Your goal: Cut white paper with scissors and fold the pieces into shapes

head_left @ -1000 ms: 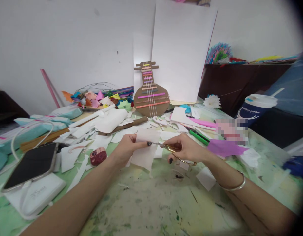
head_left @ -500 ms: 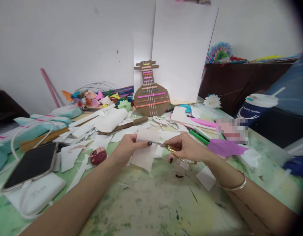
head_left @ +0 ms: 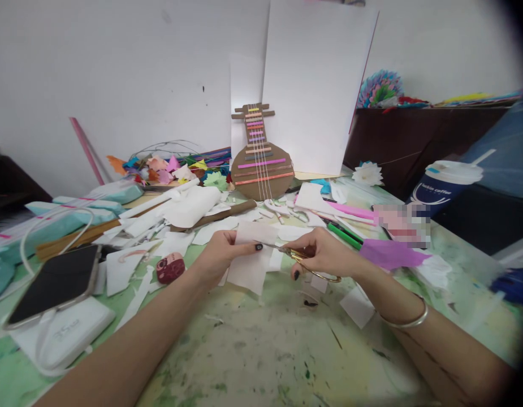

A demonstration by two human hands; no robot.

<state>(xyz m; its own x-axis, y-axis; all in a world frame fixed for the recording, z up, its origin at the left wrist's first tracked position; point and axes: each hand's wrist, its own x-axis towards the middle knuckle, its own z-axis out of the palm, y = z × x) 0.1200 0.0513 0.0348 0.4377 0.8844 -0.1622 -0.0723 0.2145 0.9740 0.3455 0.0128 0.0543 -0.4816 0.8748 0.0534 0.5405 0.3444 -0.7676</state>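
Observation:
Pinched between the thumb and fingers of my left hand point(head_left: 227, 251) is a piece of white paper point(head_left: 248, 272), held above the table. My right hand point(head_left: 323, 252) is closed around a pair of gold-handled scissors point(head_left: 306, 264). The scissor blades point left and lie at the right side of the paper, close to my left thumb. Whether the blades are parted is too small to tell. Paper scraps lie under and around both hands, among them a white square point(head_left: 358, 306) below my right wrist.
A cardboard lute point(head_left: 261, 164) with coloured strips leans at the back. Left are a phone point(head_left: 53, 285) on a white power bank point(head_left: 66, 333) and a dark-red earphone case point(head_left: 171, 268). Right are a green marker point(head_left: 345, 236), purple paper point(head_left: 390, 254) and a coffee cup point(head_left: 441, 186).
Almost nothing differs. Both hands keep the paper and scissors in nearly the same place, and the view shifts very slightly.

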